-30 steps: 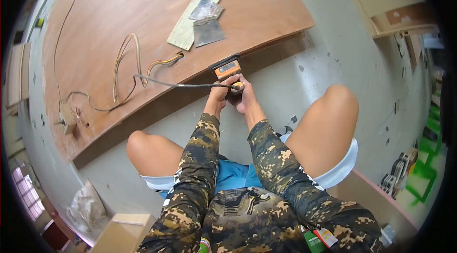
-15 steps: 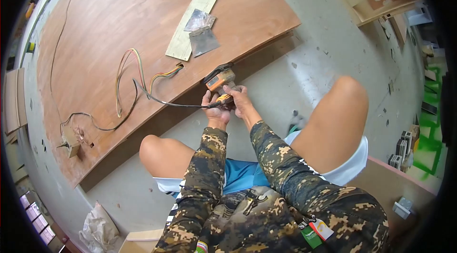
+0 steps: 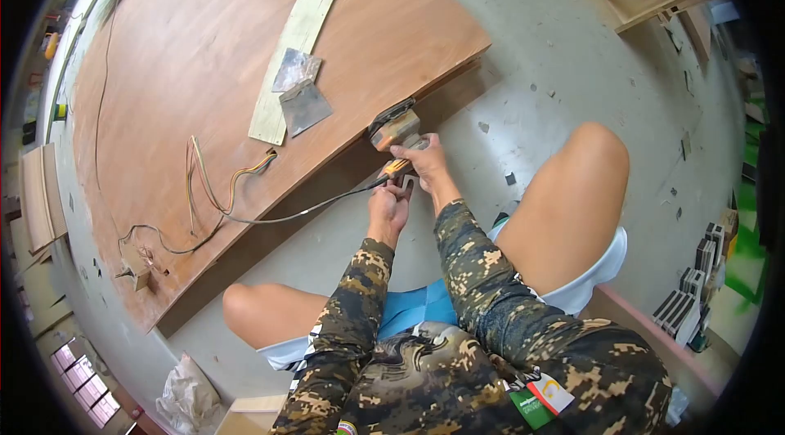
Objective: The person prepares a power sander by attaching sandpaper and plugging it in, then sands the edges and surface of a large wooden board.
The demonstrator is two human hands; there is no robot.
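Far to the left, a small wooden block [image 3: 135,275] with bare wire ends sits on the big brown plywood sheet [image 3: 204,51] that lies flat on the concrete floor [image 3: 556,75]. From it a thin grey cable [image 3: 278,214] runs rightward across the sheet and off its near edge, with a loop of coloured wires [image 3: 233,181] lying beside it. Further along, a pale wooden strip [image 3: 298,38] with two red patches lies slanted on the sheet, and two metal scraper blades [image 3: 301,96] rest on and beside its lower end.

The person squats at the sheet's edge, both knees up, in camouflage sleeves. The left hand [image 3: 391,204] is curled closed, pinching the grey cable where it meets the tool's orange handle end. Just above and right of it, the right hand [image 3: 425,161] is wrapped around the body of the orange power tool [image 3: 395,131], fingers closed on it. The tool's head juts beyond the right hand's fingertips and sits against the near edge of the plywood, close to its right corner. The two hands are touching or nearly so; I cannot tell which.

Off to the right, stacked dark panels [image 3: 691,296] stand by the floor's edge.
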